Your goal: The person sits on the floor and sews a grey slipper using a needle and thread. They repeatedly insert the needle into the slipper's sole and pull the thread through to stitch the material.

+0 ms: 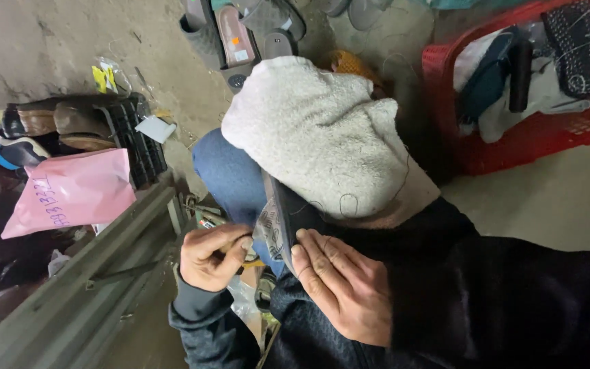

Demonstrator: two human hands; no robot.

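A dark shoe stands on edge on my lap, against a white towel draped over my knee. A patterned insole or lining shows along the shoe's left side. My right hand lies on the shoe with its fingers together and holds it in place. Just left of the shoe's edge, my left hand is curled around a small tool with a yellowish part showing. Most of the tool is hidden by the fingers. My jeans-clad leg shows beneath the towel.
A red plastic basket with shoes and white pieces stands at upper right. A pink bag, a black crate and several shoes lie at left. Sandals sit at top. A grey metal frame runs along lower left.
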